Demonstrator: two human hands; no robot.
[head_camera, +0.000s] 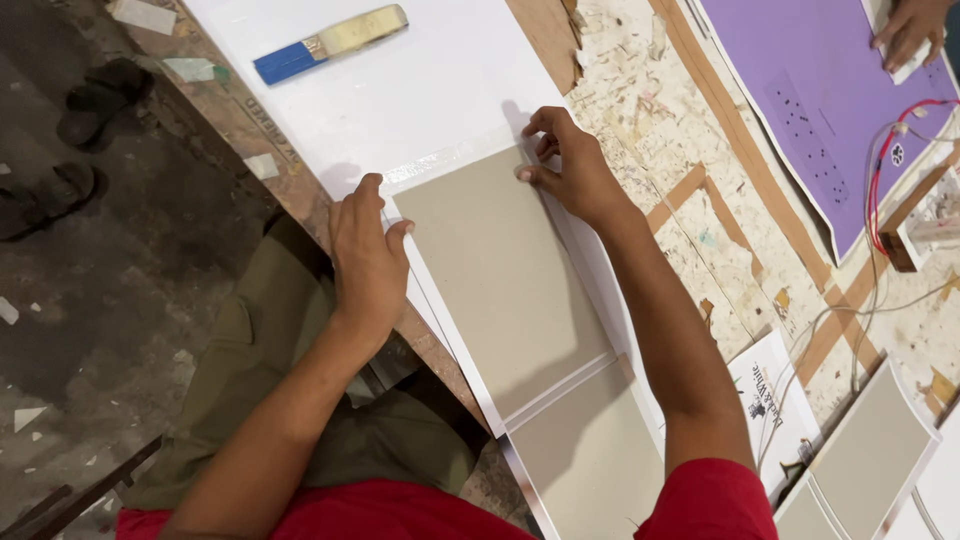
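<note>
A grey cardboard panel (500, 280) lies on a long white sheet (400, 100) across the worktable. My left hand (368, 255) rests on the panel's left edge near its far corner, fingers flat against the white margin. My right hand (570, 165) pinches the panel's far right corner with its fingertips. A strip of glossy glue or tape (440, 160) runs along the panel's far edge. A second grey panel (590, 455) lies just nearer me on the same sheet, separated by a thin white gap.
A blue-handled brush (325, 42) lies on the far part of the white sheet. Another person's hand (910, 30) rests on a purple sheet (800, 90) at the far right. Red and white wires (880, 180), more grey boards (870, 460) and a printed card (775, 410) lie to the right.
</note>
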